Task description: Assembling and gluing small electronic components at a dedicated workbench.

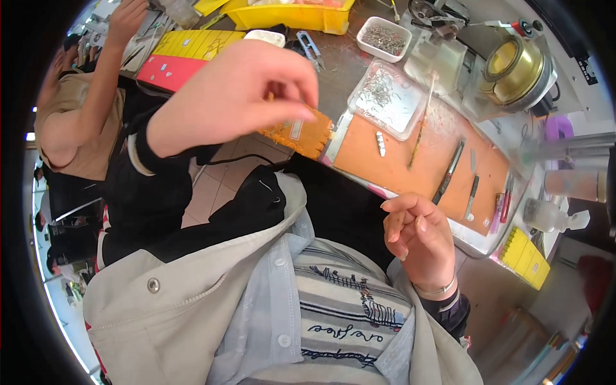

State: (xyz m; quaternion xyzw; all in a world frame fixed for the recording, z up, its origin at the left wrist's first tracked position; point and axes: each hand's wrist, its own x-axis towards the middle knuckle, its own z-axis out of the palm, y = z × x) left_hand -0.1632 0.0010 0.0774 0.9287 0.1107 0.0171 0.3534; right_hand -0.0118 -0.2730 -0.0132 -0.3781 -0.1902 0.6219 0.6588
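Observation:
My left hand (237, 93) is raised over an orange notched board (307, 136) that carries a small pale label. Its thumb and fingers come together in a pinch; whatever lies between them is hidden or too small to name. My right hand (423, 240) hovers before the near edge of an orange work mat (366, 154). Its fingers are loosely curled and apart, with nothing visible in them. On the mat lie a small whitish tube-like piece (381, 144), a thin stick (419, 138), a dark-handled knife (450, 172) and a slimmer blade tool (473, 196).
Tiny metal pieces fill a clear shallow tray (410, 119) and a white dish (403, 51). Blue-handled snips (309, 46) lie near a yellow bin (340, 20). A gold round tin (513, 67) stands right, above a clear bottle (545, 215). Another person (77, 122) sits at left.

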